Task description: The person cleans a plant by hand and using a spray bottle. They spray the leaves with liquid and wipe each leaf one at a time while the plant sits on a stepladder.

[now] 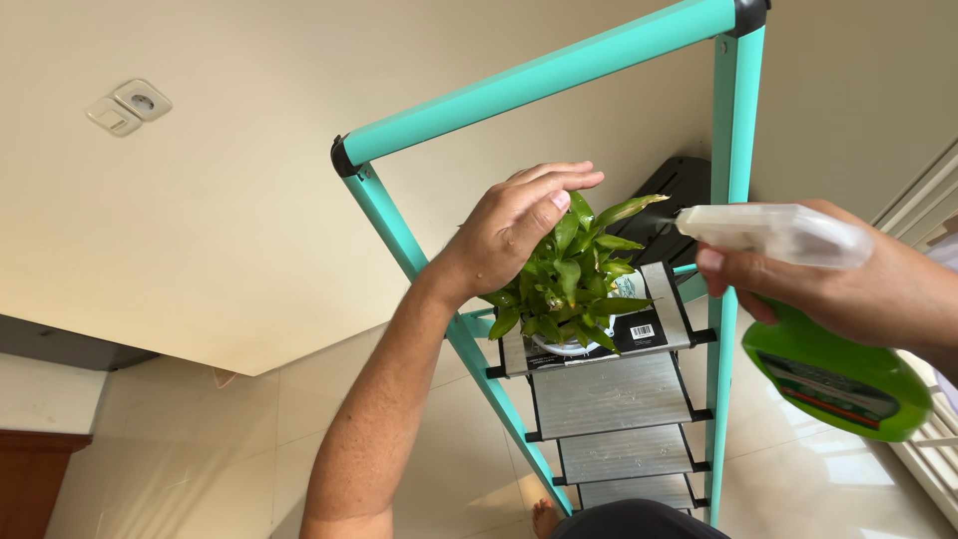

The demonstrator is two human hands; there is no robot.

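A small leafy green plant (571, 271) in a white pot (565, 344) sits on the top step of a turquoise stepladder (544, 75), raised to where both hands can get at it without stooping. The left hand (514, 228) rests over the plant's near side, fingers pressed together and gently curved, palm cupping the foliage; it closes on nothing, and the hold looks meant to steady or shield the leaves from that side. On the plant's far side, the right hand (848, 284) is wrapped around a green spray bottle (833, 374) with a white trigger head (773, 230). Its nozzle points straight at the leaves from just beside them, a faint mist showing at the tip, and one finger is curled at the trigger. The bottle is tilted so its body hangs below the hand. Below the plant, the ladder's ribbed grey steps (611, 396) descend toward a pale tiled floor (200, 439). Well away from the plant, a wall socket (128, 106) sits on the cream wall.
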